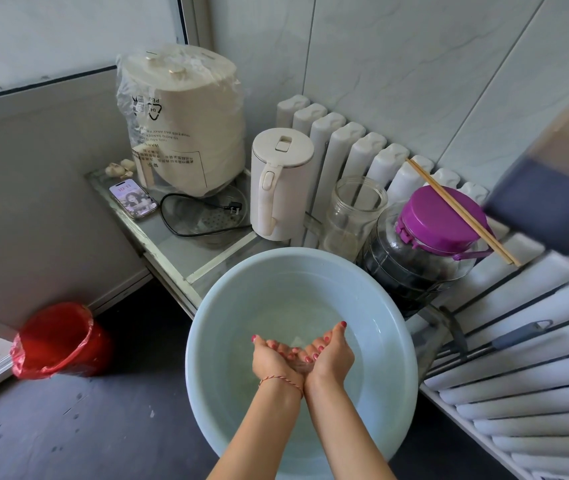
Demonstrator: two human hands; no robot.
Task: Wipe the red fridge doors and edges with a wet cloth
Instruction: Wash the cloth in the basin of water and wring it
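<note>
Both hands are held together over a pale blue basin (pixel 206 341) of clear water, palms turned up and touching along their inner edges to form a shallow cup. The left hand (pixel 274 358), with a red string bracelet at the wrist, and the right hand (pixel 331 353) each have the grip loosely spread, fingers slightly curled, pinching nothing; a little water seems to lie in the hollow between the palms. No cloth is in either hand, and none can be made out with certainty in the basin, though a faint pale shape under the water just ahead of the fingertips may be one; it is too indistinct to tell. The red fridge is not in view at all, so which way it lies from the hands cannot be told; the only red thing here is a bin (pixel 58 341) lined with a red bag on the floor, well to the left. The basin rests on the near end of a low glass-topped table (pixel 172 251), with a bagged white appliance (pixel 186 123), a white kettle (pixel 281 183), a phone (pixel 133 198), an empty glass jar (pixel 354 216) and a purple-lidded jar (pixel 425 251) beyond it, chopsticks (pixel 463 211) lying across that lid. My judgement is that the task is at its preparing stage: the next move turns on finding the cloth. If that pale shape is it, it lies straight ahead of and below both hands, about equally near to each.
</note>
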